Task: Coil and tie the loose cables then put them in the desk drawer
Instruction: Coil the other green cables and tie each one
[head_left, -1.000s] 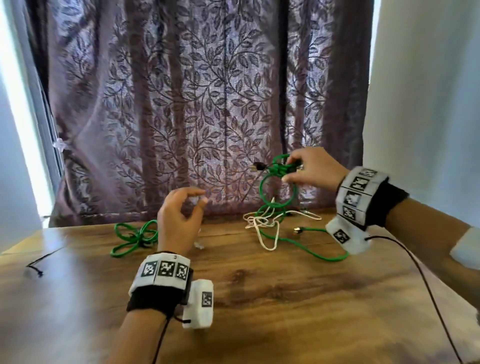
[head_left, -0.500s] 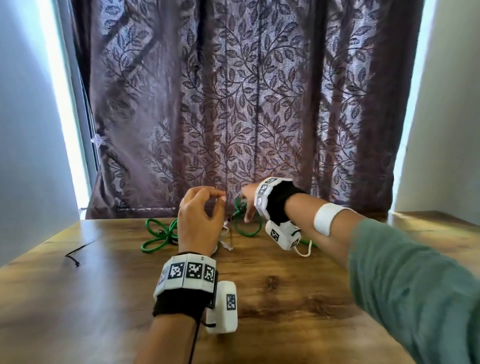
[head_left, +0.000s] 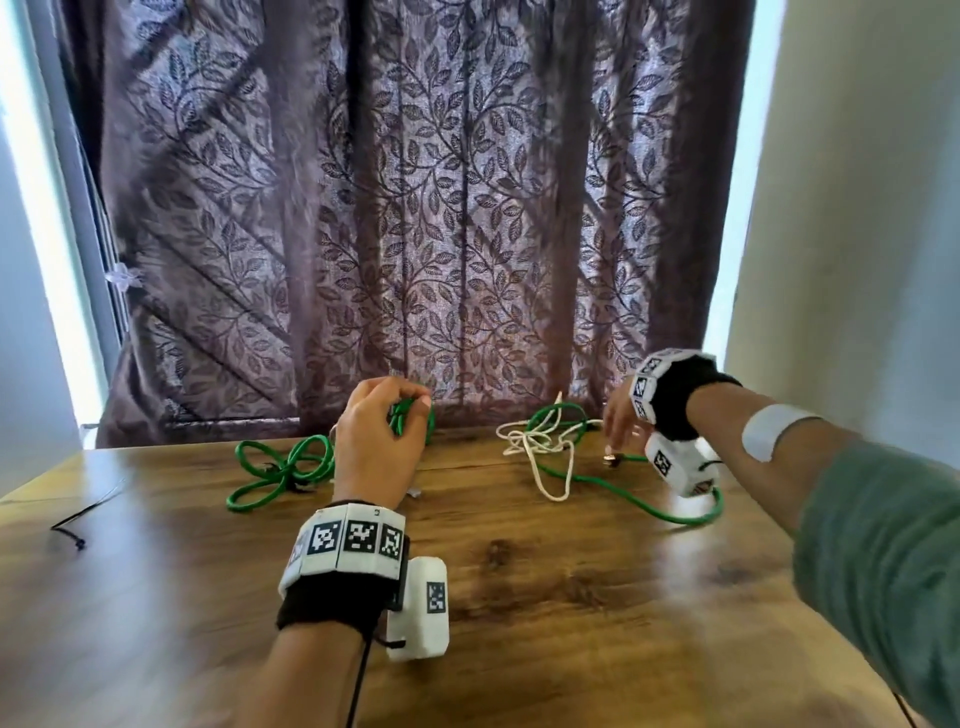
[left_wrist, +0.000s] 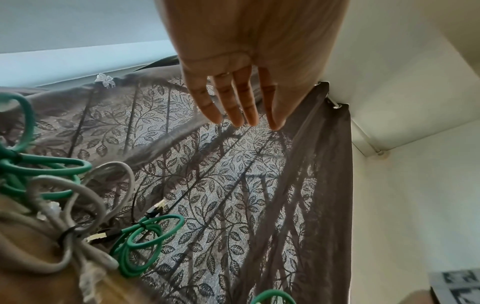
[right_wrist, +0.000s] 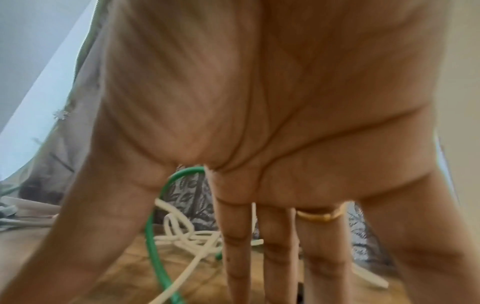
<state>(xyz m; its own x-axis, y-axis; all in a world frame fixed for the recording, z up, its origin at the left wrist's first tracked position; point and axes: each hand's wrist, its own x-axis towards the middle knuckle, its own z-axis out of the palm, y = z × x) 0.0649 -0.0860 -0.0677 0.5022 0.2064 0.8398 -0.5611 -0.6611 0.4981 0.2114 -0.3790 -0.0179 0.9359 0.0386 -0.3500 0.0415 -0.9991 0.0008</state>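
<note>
Left hand (head_left: 376, 452) is holding nothing: the left wrist view is showing its fingers (left_wrist: 226, 98) straight and close together. The head view is showing them more bent, but no cable is sitting in them. Small tied green coil (left_wrist: 145, 244) is lying on the desk (head_left: 519, 597) just beyond the fingertips, by the curtain (head_left: 415, 208). Bigger tied green bundle (head_left: 280, 467) is lying just left of that hand, and a tied grey bundle (left_wrist: 78, 195) is sitting close under the wrist.

Right hand (head_left: 621, 421) is also gripping nothing, with its fingers (right_wrist: 239, 246) splaying straight down at the desk. Loose green cable (head_left: 623, 493) and white cable (head_left: 540, 447) are lying tangled just left of and under that hand, uncoiled. I can't tell whether the fingertips are touching the desk.

Black tie (head_left: 72, 525) is lying well left of the left hand.
</note>
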